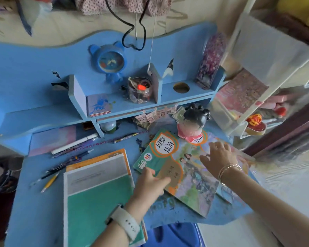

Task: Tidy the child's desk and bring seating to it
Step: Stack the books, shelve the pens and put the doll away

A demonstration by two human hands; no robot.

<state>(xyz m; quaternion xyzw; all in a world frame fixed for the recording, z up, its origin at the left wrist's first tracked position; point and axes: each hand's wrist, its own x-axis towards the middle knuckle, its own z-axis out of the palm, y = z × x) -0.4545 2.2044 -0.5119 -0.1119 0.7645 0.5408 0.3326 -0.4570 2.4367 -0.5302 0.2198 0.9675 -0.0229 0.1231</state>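
A colourful textbook (185,175) lies at an angle on the blue desk (34,202), on top of a second similar book (239,157). My left hand (150,184) rests on the textbook's near left edge, fingers spread. My right hand (219,157) lies flat on its far right part with fingers apart. Neither hand grips anything. A green and grey workbook (96,193) with an orange one under it lies to the left. A doll figure (193,122) stands on the far corner of the books.
Several pens and pencils (64,157) lie scattered at the desk's left. The hutch shelf holds a jar (139,91), a blue clock (111,61) and a small notebook (98,106). A white shelf unit (257,68) stands to the right. A blue seat (171,236) shows below the desk's front edge.
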